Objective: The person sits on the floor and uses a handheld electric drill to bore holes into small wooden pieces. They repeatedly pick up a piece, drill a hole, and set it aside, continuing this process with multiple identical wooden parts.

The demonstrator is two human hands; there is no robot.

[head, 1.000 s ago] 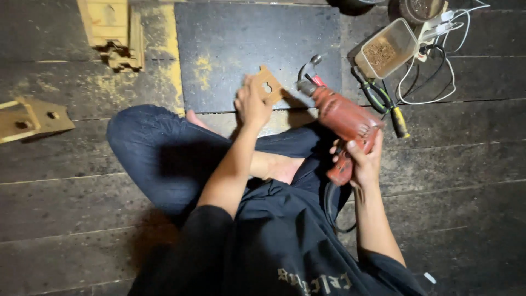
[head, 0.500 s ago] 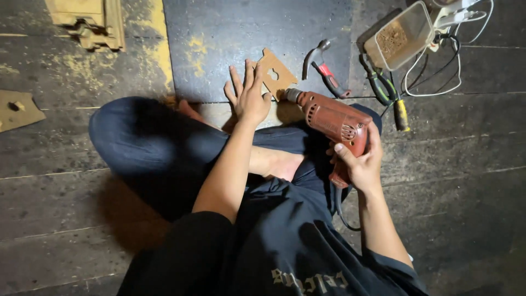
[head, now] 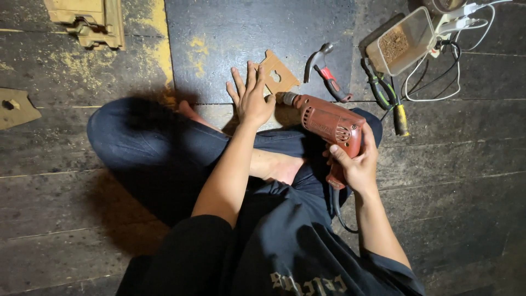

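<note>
I sit cross-legged on a dark plank floor. My right hand [head: 355, 163] grips the handle of a red electric drill [head: 327, 121], whose chuck points left toward a small flat wooden cutout [head: 278, 71] with a hole in it. The cutout lies on a dark board [head: 246, 33]. My left hand [head: 251, 98] rests beside the cutout with fingers spread, its fingertips at the cutout's left edge and holding nothing.
A hammer with a red grip [head: 324, 70] lies right of the cutout. Pliers [head: 378, 87], a yellow-handled tool [head: 400, 118], a clear tub of sawdust [head: 399, 43] and white cables [head: 438, 77] sit at upper right. Wooden pieces [head: 87, 22] lie upper left, with another wooden piece [head: 16, 107] at the left edge.
My left hand let go of the wooden cutout, which now lies on the board, and opened flat. The drill lowered and swung to point left at the cutout.
</note>
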